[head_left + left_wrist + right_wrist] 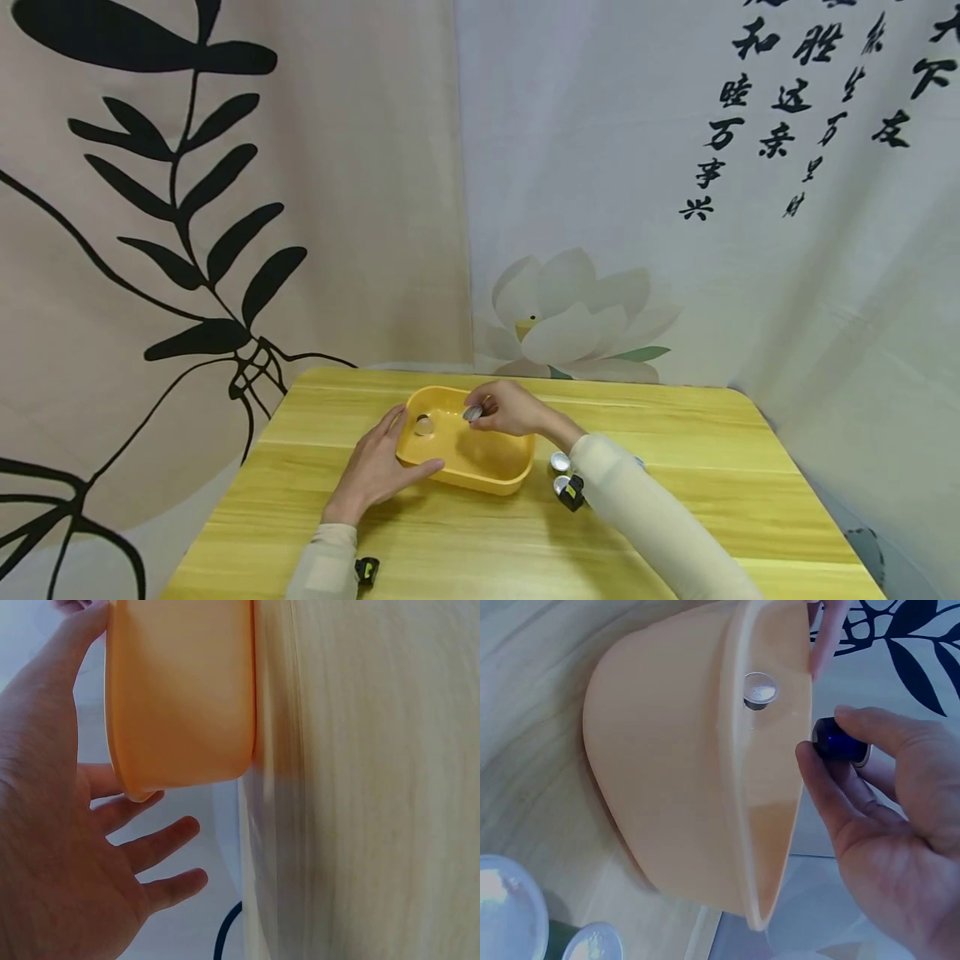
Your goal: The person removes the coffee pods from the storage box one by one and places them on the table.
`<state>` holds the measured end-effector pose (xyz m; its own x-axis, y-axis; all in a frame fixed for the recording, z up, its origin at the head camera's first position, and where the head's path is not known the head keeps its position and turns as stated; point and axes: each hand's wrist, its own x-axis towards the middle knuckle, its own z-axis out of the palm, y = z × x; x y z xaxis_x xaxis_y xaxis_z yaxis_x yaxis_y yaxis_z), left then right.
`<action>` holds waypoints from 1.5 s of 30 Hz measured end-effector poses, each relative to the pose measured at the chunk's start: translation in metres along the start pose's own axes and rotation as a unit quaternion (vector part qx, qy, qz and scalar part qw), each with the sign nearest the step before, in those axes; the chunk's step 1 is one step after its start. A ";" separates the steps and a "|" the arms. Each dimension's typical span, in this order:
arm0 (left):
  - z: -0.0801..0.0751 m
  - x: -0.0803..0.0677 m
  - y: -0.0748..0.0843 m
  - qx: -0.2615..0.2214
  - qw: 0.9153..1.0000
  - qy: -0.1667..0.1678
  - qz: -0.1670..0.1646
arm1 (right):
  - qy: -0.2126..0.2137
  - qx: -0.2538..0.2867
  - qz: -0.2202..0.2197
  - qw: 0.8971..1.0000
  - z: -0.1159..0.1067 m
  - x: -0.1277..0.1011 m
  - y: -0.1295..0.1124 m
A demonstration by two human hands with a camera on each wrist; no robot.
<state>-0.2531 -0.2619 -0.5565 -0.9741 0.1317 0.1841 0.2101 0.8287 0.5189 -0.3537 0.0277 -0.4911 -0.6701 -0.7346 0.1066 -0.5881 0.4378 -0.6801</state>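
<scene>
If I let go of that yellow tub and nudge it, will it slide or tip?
The yellow tub looks like thin moulded plastic, so probably light and apt to slide on the smooth wooden table. Its low, wide shape suggests it would not tip easily. The left hand rests against its side, likely steadying it.

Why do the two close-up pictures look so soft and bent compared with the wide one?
Head view: even, soft light, sharp on the yellow tub, faint shadow under it. Left wrist view: the table is smeared and the left hand soft, too near the lens. Right wrist view: the tub's rim bulges with wide-lens distortion; the silver caps at the corner are blurred and glaring.
</scene>
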 end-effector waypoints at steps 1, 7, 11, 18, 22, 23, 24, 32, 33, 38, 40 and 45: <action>0.000 0.000 0.000 -0.001 1.000 0.001 0.000 | 0.003 0.007 -0.003 1.000 -0.001 -0.002 -0.001; -0.001 0.000 0.000 -0.002 1.000 0.000 0.000 | 0.016 0.052 -0.010 0.998 -0.007 -0.015 -0.005; -0.001 0.000 0.001 -0.002 1.000 -0.003 -0.001 | 0.020 0.074 -0.005 0.997 -0.011 -0.026 -0.008; -0.002 0.001 0.001 -0.002 1.000 -0.007 -0.008 | 0.010 0.147 0.010 0.989 -0.018 -0.045 -0.012; -0.003 0.001 0.002 0.000 1.000 -0.008 -0.008 | 0.009 0.178 0.019 0.984 -0.020 -0.054 -0.012; -0.003 0.001 0.002 0.001 1.000 -0.008 -0.008 | 0.009 0.182 0.020 0.983 -0.020 -0.055 -0.011; -0.003 0.001 0.002 0.001 1.000 -0.008 -0.008 | 0.010 0.185 0.021 0.982 -0.020 -0.057 -0.011; -0.003 0.001 0.002 -0.001 1.000 -0.007 -0.004 | 0.024 0.233 0.043 0.971 -0.022 -0.071 -0.010; -0.003 0.001 0.002 -0.001 1.000 -0.008 -0.004 | 0.025 0.240 0.048 0.969 -0.023 -0.073 -0.010; -0.004 0.000 0.002 -0.002 1.000 -0.009 -0.004 | 0.030 0.259 0.052 0.964 -0.024 -0.079 -0.010; -0.004 0.000 0.002 -0.003 1.000 -0.009 -0.004 | 0.033 0.259 0.051 0.964 -0.024 -0.083 -0.009; -0.003 -0.002 0.000 -0.004 1.000 -0.013 -0.008 | 0.039 0.246 0.045 0.967 -0.025 -0.096 -0.007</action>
<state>-0.2512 -0.2634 -0.5543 -0.9791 0.1324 0.1545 0.1951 0.8262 0.5284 -0.2963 0.1084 -0.4779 -0.7520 -0.6551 0.0723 -0.2514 0.1837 -0.9503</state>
